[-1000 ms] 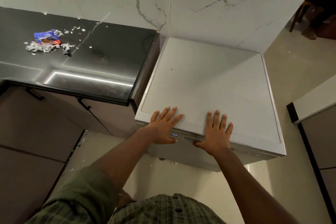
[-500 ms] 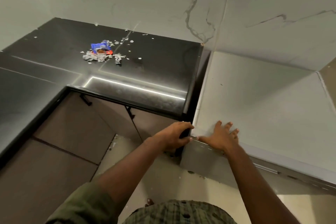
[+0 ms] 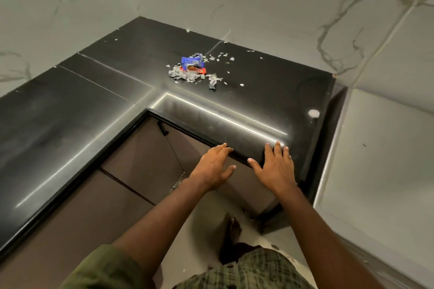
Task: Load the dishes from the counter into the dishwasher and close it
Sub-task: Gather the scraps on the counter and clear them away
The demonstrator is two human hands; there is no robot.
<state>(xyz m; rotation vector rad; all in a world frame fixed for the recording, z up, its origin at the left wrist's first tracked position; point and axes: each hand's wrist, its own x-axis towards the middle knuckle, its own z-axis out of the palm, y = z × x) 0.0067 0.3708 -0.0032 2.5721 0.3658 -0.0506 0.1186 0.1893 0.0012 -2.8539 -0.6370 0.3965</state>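
I see no dishes on the glossy black stone worktop (image 3: 117, 105); left hand (image 3: 212, 168) and right hand (image 3: 276, 166), fingers spread, rest empty at its slippery front edge.

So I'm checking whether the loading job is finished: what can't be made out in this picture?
- Head view: white dishwasher is cut off by the right edge; its door is out of sight.
- Dishes: none visible on the black stone counter; its left part runs out of frame.
- Blue wrapper print is too small to read.
- Left hand and right hand show backs only; their palms are hidden.
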